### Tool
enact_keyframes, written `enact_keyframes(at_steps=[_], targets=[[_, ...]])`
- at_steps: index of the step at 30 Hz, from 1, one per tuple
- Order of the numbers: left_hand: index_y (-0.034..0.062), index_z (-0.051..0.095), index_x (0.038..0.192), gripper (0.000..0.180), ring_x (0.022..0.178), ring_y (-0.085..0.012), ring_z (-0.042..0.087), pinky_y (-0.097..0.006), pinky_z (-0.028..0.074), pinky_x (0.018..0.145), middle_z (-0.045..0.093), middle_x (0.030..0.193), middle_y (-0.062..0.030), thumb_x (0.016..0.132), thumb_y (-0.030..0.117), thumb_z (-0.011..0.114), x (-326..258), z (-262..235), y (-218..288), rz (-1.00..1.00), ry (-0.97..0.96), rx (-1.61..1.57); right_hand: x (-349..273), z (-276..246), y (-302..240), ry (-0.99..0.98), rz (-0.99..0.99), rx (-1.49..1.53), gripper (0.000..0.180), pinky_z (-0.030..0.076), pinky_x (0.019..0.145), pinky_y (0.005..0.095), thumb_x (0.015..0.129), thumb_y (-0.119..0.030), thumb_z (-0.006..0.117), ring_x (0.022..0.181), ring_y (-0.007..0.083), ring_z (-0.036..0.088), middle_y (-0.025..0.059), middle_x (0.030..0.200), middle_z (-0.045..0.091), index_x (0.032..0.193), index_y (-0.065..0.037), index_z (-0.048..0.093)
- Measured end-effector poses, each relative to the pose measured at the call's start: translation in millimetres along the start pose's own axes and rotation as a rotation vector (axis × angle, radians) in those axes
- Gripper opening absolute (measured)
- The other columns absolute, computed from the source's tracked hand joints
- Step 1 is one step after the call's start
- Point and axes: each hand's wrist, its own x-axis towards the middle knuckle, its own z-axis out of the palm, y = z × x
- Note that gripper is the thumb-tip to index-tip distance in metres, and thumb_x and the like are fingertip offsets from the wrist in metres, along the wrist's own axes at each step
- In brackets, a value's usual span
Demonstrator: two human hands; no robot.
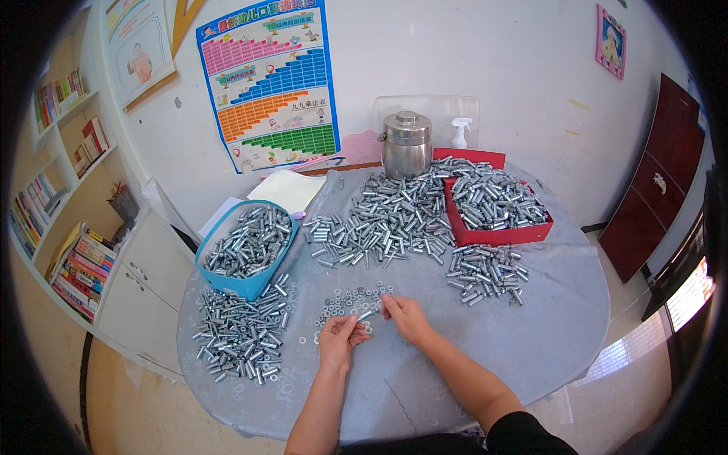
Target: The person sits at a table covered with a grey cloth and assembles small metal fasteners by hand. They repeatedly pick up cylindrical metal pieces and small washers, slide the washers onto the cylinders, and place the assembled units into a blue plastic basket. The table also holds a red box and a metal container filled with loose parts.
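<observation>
Both forearms come up from the lower edge and meet over the near middle of a round table [531, 341] covered in grey cloth. Left hand [339, 339] has its fingers curled, pinching one end of a small metal bolt [366, 314]; right hand [406, 317] grips the other end with thumb and fingertips, so the bolt sits between the two hands just above the cloth. Whether the bolt carries anything on it is too small to tell.

Just beyond the hands lies a loose scatter of small washers [350, 299]. To the left of the hands, a heap of bolts [239, 334] spreads across the cloth, and behind it a blue bin [246, 287] stands tilted and filled with more of them. A wide pile of metal sleeves [379, 220] covers the table's centre. On the far right sits a red box [497, 233], heaped full, with a smaller cluster of sleeves [485, 273] just in front of it. A steel canister [406, 144] with a lid stands at the far edge, near a white spray bottle [459, 133] by the wall.
</observation>
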Motion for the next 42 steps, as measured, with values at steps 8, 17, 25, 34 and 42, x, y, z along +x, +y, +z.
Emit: enact_keyframes(at_steps=[8,17,25,34,42], targets=[[0.0005,0.054,0.088,0.012,0.059,-0.0199,0.062,-0.031,0.056,0.054,0.062,0.075,-0.0140,0.084,0.008,0.063,6,-10,-4,-0.010,0.075,-0.075,0,-2,-6,-0.129,0.054,0.100,0.042,0.045,0.063,0.0257,0.094,-0.033,0.044,0.067,0.0122,0.056,0.0062,0.073,0.062,0.089,0.004,0.064],[-0.0005,0.053,0.088,0.013,0.061,-0.0208,0.062,-0.031,0.056,0.054,0.061,0.075,-0.0144,0.084,0.007,0.062,6,-7,-4,0.016,0.110,-0.051,0,0,-9,-0.040,0.005,0.183,0.047,0.046,0.066,0.0265,0.095,-0.036,0.043,0.069,0.0122,0.056,0.0070,0.073,0.062,0.086,0.005,0.066],[-0.0006,0.053,0.089,0.013,0.062,-0.0207,0.061,-0.031,0.056,0.056,0.061,0.077,-0.0138,0.084,0.007,0.062,4,-1,-5,0.026,0.113,-0.026,-2,-5,-15,0.015,-0.049,0.011,0.045,0.046,0.071,0.0280,0.093,-0.038,0.045,0.074,0.0173,0.060,0.0087,0.077,0.065,0.086,0.000,0.067],[-0.0008,0.050,0.093,0.013,0.065,-0.0211,0.063,-0.032,0.057,0.058,0.061,0.079,-0.0142,0.084,0.003,0.059,0,3,-6,0.089,0.031,0.048,-3,1,-16,-0.268,-0.231,-0.136,0.028,0.047,0.074,0.0298,0.085,-0.021,0.059,0.086,0.0201,0.060,0.0095,0.100,0.063,0.108,-0.004,0.061],[0.0021,0.055,0.098,0.014,0.068,-0.0190,0.062,-0.033,0.057,0.058,0.063,0.085,-0.0132,0.089,0.013,0.054,3,-3,-6,0.091,-0.017,0.046,5,-71,-17,0.398,-0.081,-0.291,0.024,0.047,0.070,0.0323,0.080,-0.017,0.063,0.078,0.0208,0.059,0.0104,0.091,0.063,0.102,-0.007,0.061]])
